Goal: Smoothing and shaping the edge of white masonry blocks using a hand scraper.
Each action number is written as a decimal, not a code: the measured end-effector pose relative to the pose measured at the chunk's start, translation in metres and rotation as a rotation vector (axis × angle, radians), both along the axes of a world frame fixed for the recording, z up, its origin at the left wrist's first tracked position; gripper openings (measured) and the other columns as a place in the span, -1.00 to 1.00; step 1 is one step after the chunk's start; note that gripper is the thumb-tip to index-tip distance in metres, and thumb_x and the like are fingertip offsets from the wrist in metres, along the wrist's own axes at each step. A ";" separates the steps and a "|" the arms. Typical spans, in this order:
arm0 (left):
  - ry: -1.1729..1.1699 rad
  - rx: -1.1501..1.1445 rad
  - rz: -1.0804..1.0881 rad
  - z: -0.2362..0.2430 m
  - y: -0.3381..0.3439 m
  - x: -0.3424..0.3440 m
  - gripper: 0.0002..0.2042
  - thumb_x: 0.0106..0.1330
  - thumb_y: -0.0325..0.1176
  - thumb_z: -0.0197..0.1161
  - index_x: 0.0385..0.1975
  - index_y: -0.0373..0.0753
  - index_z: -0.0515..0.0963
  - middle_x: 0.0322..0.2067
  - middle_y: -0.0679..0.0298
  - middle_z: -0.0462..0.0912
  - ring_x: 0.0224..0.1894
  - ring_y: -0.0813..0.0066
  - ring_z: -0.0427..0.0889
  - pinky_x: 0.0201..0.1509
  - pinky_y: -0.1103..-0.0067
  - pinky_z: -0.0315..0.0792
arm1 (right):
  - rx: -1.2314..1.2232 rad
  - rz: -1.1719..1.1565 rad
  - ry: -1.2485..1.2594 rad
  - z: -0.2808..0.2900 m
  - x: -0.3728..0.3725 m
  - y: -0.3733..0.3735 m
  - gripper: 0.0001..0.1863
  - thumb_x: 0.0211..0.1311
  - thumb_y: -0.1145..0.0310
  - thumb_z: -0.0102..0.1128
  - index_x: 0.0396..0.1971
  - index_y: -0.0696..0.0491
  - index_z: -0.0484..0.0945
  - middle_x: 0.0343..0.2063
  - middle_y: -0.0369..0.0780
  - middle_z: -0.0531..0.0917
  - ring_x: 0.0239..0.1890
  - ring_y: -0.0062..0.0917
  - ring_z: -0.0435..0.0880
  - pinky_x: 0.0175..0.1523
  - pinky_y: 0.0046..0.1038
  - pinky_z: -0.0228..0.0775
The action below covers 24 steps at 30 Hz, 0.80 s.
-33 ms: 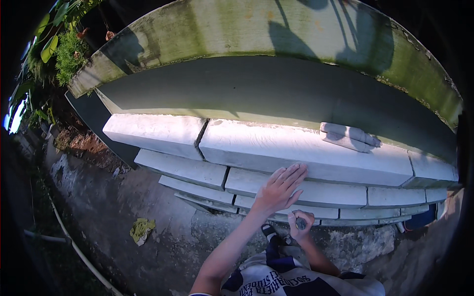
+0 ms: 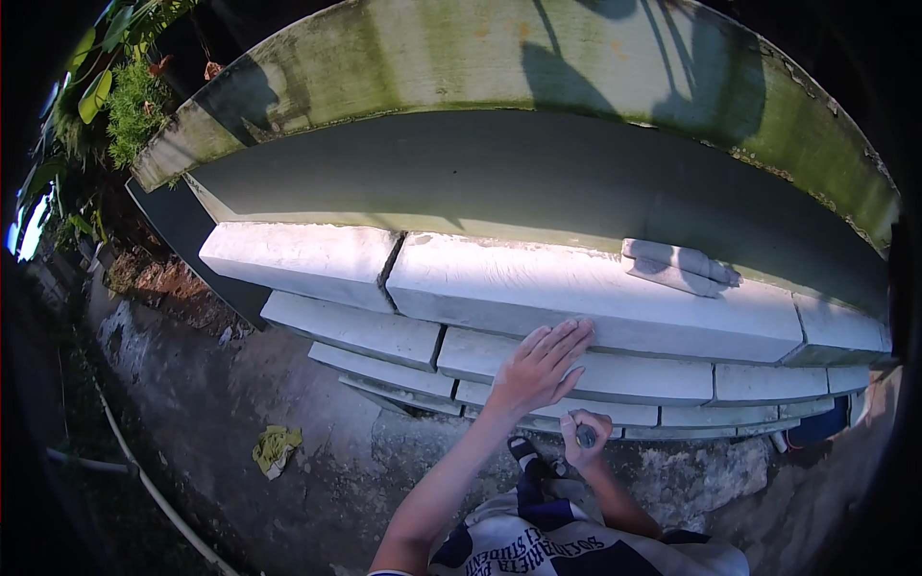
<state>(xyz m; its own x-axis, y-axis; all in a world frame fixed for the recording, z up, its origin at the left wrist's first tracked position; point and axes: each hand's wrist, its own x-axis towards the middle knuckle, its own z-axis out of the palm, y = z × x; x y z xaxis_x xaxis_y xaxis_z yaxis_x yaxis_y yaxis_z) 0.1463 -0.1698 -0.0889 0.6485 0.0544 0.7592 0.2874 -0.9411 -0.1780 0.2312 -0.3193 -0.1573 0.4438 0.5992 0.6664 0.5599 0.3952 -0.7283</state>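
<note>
My left hand (image 2: 540, 367) lies flat with fingers stretched out. Its fingertips are at the front face of a long pale block (image 2: 567, 278) in the top course of a stack. Lower and to the right, my right hand (image 2: 597, 428) is closed around a dark grey rod-like thing with a round end (image 2: 585, 436). I see it nearly end-on, so its kind and its other end stay hidden. A greyish folded bundle, perhaps cloth or gloves (image 2: 678, 266), rests on top of the long block, right of my left hand.
More pale blocks (image 2: 351, 326) stand in stepped courses with dark gaps between them. Behind rises a green-stained curved wall (image 2: 432, 58). A yellow-green rag (image 2: 277, 449) lies on the ground at left, near a long pipe (image 2: 144, 475). Plants (image 2: 134, 110) grow at the far left.
My left hand has slid very slightly to the left along the block's front. My right hand and the bundle look the same.
</note>
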 end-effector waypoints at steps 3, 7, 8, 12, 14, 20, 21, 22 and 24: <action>-0.090 -0.069 0.064 -0.012 0.014 -0.012 -0.41 0.38 -0.08 0.20 0.39 -0.10 0.37 0.45 0.29 0.31 0.49 0.33 0.25 0.54 0.31 0.07 | -0.024 0.002 0.039 -0.003 0.002 -0.002 -0.66 0.18 0.56 0.27 -0.69 0.14 0.30 -0.75 -0.20 0.38 -0.75 -0.40 0.42 -0.56 -0.41 0.21; -0.191 -0.050 0.159 -0.028 0.041 -0.032 -0.38 0.34 -0.04 0.23 0.39 -0.12 0.39 0.46 0.24 0.29 0.52 0.27 0.19 0.56 0.25 0.03 | -0.002 -0.004 0.075 -0.007 0.003 -0.002 -0.65 0.18 0.57 0.27 -0.70 0.14 0.30 -0.76 -0.20 0.37 -0.75 -0.43 0.40 -0.55 -0.44 0.20; -0.189 0.008 0.217 -0.030 0.049 -0.038 -0.31 0.34 -0.03 0.21 0.41 -0.25 0.30 0.47 0.03 0.19 0.54 0.06 0.08 0.56 0.16 -0.03 | 0.014 -0.009 0.094 -0.007 0.003 -0.001 -0.65 0.18 0.57 0.27 -0.70 0.14 0.30 -0.76 -0.21 0.36 -0.75 -0.44 0.40 -0.55 -0.44 0.20; -0.334 -0.109 0.344 -0.021 0.061 -0.050 -0.18 0.40 -0.03 0.08 0.49 -0.45 -0.02 0.50 -0.30 -0.08 0.56 -0.25 -0.12 0.58 0.05 -0.13 | -0.020 -0.006 0.086 -0.008 0.004 -0.001 -0.65 0.18 0.57 0.27 -0.70 0.14 0.30 -0.76 -0.21 0.36 -0.75 -0.43 0.38 -0.55 -0.44 0.19; -0.412 -0.184 0.341 -0.010 0.060 -0.050 -0.17 0.41 -0.03 0.06 0.50 -0.48 -0.08 0.50 -0.33 -0.12 0.56 -0.29 -0.14 0.58 0.05 -0.14 | -0.009 0.003 0.087 -0.009 0.004 0.000 -0.64 0.19 0.56 0.27 -0.70 0.14 0.29 -0.75 -0.20 0.35 -0.75 -0.42 0.38 -0.55 -0.44 0.19; -0.613 -0.371 0.328 0.001 0.041 -0.031 -0.13 0.45 0.02 -0.02 0.50 -0.52 -0.18 0.49 -0.39 -0.23 0.55 -0.35 -0.22 0.58 0.02 -0.17 | -0.042 0.041 0.087 -0.006 0.003 0.000 -0.65 0.18 0.58 0.26 -0.70 0.14 0.29 -0.75 -0.19 0.34 -0.75 -0.40 0.38 -0.55 -0.45 0.19; -0.617 -0.379 0.319 -0.001 0.037 -0.026 -0.13 0.45 0.03 -0.01 0.50 -0.52 -0.19 0.49 -0.39 -0.24 0.55 -0.35 -0.24 0.57 0.01 -0.18 | -0.043 0.043 0.086 -0.006 0.003 0.001 -0.65 0.18 0.58 0.26 -0.70 0.14 0.29 -0.75 -0.19 0.34 -0.75 -0.40 0.38 -0.55 -0.45 0.19; -0.619 -0.380 0.321 -0.004 0.033 -0.021 -0.13 0.45 0.03 -0.01 0.50 -0.52 -0.19 0.49 -0.39 -0.24 0.55 -0.35 -0.24 0.57 0.01 -0.18 | -0.027 0.041 0.100 -0.006 0.002 0.002 -0.65 0.18 0.59 0.26 -0.70 0.14 0.29 -0.75 -0.19 0.35 -0.75 -0.40 0.38 -0.55 -0.44 0.19; -0.537 -0.333 0.256 -0.011 0.024 -0.014 -0.12 0.42 0.03 0.04 0.48 -0.54 -0.12 0.48 -0.41 -0.19 0.54 -0.40 -0.20 0.56 -0.02 -0.15 | -0.011 0.045 0.109 -0.005 0.001 0.004 -0.65 0.18 0.59 0.25 -0.70 0.14 0.29 -0.75 -0.20 0.35 -0.75 -0.40 0.38 -0.55 -0.44 0.19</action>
<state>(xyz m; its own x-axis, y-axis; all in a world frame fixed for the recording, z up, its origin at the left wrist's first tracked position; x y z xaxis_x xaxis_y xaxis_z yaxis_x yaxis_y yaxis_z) 0.1326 -0.1461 -0.0996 0.1216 0.4422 0.8887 0.4757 -0.8117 0.3388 0.2326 -0.3151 -0.1619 0.4854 0.6275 0.6088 0.4589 0.4099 -0.7883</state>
